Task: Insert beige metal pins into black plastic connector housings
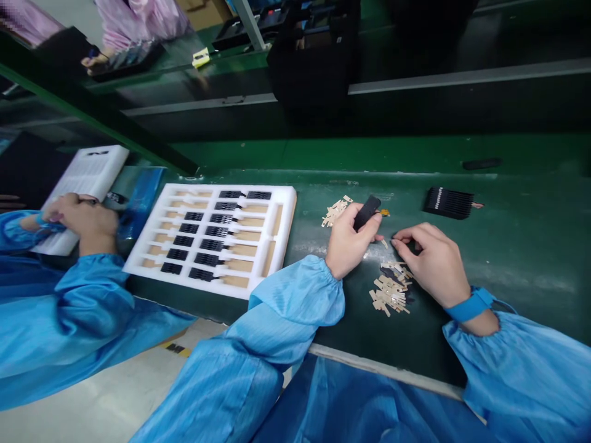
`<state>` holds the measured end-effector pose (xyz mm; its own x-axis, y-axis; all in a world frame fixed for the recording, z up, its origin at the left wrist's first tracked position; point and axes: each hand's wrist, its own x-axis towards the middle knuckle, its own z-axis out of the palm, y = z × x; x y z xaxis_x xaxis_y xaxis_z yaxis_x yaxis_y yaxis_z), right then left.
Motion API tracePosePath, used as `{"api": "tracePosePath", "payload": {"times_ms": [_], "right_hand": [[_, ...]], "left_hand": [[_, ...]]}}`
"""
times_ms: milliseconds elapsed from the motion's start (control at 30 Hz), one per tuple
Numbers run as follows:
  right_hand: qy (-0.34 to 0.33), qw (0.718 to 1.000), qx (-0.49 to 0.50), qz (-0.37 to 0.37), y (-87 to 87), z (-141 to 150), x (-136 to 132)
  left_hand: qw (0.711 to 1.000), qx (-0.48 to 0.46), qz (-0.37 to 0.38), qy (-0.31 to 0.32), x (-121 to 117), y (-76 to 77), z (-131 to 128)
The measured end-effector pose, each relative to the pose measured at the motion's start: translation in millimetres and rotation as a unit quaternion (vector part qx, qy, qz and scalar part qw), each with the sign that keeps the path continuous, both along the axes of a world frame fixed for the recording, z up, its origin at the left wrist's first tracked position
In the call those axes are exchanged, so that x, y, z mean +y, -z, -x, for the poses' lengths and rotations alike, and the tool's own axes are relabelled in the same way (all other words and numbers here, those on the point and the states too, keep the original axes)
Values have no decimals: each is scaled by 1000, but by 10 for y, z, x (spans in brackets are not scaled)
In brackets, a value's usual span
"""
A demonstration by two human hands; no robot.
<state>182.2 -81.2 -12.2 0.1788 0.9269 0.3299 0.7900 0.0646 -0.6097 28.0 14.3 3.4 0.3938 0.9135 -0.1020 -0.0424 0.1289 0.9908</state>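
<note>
Left hand [348, 240] closed around small black part [367, 212] above green table [508, 246]; right hand [431, 261], fingers curled, pinching at something dark by tan strips [390, 292]; foam tray [212, 237] left; advisable: steady part, seat strip squarely.

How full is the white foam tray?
Partly full: the foam tray holds black parts in two columns; its other slots show bare.

Left hand [349, 240] curled closed, right hand [431, 261] palm-down, fingers bent
</note>
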Motion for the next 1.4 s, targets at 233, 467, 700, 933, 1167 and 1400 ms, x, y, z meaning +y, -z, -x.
{"api": "tracePosePath", "payload": {"times_ms": [233,467,700,933,1167,1400], "right_hand": [[169,957,236,22,-74,-88,23],[183,944,275,25,-88,-112,45],[117,927,353,39,-184,-77,10],[21,872,444,205,-177,-119,-29],[41,849,489,194,-198,-101,-2],[112,929,349,59,-173,-51,-6]], "left_hand": [[974,-63,93,199,-131,211,-40],[996,59,-29,-60,191,144,36],[946,150,-283,45,107,120,125],[799,225,-546,113,111,189,166],[860,207,-443,146,47,158,156],[963,74,2,259,-5,183,69]]}}
